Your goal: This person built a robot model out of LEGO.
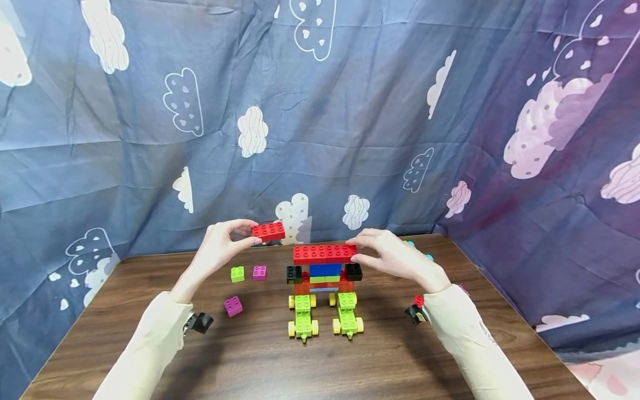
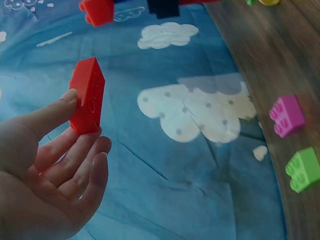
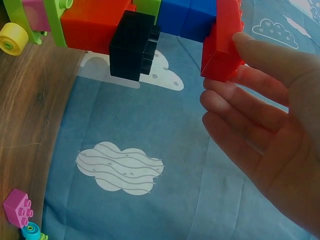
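My left hand pinches a red building brick between thumb and fingers, up in the air left of a built block figure. In the left wrist view the brick stands on end, its studs facing left. A long red studded piece tops the figure, and my right hand grips its right end with thumb and fingertips. Beneath it are blue bricks, a lime layer, and a black brick on the left and right. Two lime wheeled bases with yellow wheels stand at the bottom.
Loose on the wooden table, left of the figure, lie a lime brick, a pink brick and a purple brick. Past my right hand are turquoise pieces, partly hidden. A blue cloud-patterned cloth hangs behind.
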{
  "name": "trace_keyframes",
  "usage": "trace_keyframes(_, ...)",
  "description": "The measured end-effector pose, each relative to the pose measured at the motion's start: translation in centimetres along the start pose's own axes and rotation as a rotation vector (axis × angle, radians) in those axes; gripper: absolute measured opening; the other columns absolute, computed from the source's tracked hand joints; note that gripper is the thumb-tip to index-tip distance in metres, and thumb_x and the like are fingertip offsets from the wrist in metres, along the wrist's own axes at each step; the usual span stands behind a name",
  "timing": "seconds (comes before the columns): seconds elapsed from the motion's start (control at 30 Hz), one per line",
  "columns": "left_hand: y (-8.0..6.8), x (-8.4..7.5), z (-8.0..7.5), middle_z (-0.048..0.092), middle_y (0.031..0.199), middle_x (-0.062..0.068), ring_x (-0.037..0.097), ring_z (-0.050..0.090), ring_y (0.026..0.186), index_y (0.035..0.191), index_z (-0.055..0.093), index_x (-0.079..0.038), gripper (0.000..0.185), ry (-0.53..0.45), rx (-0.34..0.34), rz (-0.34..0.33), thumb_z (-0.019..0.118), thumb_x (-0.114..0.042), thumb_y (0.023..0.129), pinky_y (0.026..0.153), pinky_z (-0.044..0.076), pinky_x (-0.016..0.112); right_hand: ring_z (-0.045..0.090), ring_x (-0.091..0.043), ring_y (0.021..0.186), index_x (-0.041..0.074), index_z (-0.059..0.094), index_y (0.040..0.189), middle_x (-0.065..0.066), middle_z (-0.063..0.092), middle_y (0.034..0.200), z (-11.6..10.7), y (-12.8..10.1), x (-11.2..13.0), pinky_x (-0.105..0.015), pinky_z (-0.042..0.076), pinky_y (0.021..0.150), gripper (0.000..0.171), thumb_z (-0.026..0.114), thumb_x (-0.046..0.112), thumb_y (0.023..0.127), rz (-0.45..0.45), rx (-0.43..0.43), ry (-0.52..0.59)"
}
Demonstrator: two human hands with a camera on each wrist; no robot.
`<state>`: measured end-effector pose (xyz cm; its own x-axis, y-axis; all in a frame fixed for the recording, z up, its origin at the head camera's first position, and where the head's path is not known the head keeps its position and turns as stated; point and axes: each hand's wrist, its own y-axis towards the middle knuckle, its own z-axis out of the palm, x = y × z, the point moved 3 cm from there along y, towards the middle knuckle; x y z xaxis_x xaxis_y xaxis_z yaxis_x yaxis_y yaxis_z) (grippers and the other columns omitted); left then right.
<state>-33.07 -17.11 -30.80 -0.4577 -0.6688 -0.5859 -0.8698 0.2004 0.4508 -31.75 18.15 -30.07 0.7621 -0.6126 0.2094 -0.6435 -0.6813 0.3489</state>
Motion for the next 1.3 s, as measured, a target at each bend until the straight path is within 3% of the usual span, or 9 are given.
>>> trace_keyframes(0.63, 0.9, -5.5, 3.4, 0.075, 0.112, 0.009, 0.023, 0.071, 0.094, 0.118, 0.071, -0.009, 0.039, -0.129, 0.087, 0.093, 0.080, -0.024, 0.083, 0.085, 0.060, 0.044, 0.063, -0.007, 0.093, 0.014, 0.070, 0.121, 0.004, 0.070, 0.105, 0.1, -0.1, -0.2, -0.032, 0.057, 0.085, 0.032, 0.071, 0.027, 0.092, 0.010, 0.006, 0.010)
trace_keyframes(1.03, 1.2, -7.1, 5.4, 0.075, 0.109, 0.004, 0.018, 0.071, 0.092, 0.113, 0.073, -0.013, 0.031, -0.163, 0.136, 0.132, 0.079, -0.025, 0.085, 0.085, 0.059, 0.040, 0.065, -0.012, 0.094, 0.013, 0.070, 0.120, 0.003, 0.071, 0.105, 0.0, 0.0, -0.2, -0.034, 0.057, 0.087, 0.033, 0.072, 0.027, 0.091, 0.010, -0.004, -0.007)
trace_keyframes(1.3, 1.1, -7.2, 6.3, 0.074, 0.104, 0.004, 0.017, 0.068, 0.093, 0.112, 0.073, -0.013, 0.031, -0.158, 0.166, 0.127, 0.078, -0.026, 0.085, 0.091, 0.057, 0.044, 0.065, -0.013, 0.093, 0.012, 0.070, 0.121, 0.002, 0.071, 0.105, 0.0, 0.0, -0.1, -0.034, 0.057, 0.085, 0.033, 0.072, 0.026, 0.091, 0.019, 0.000, 0.007)
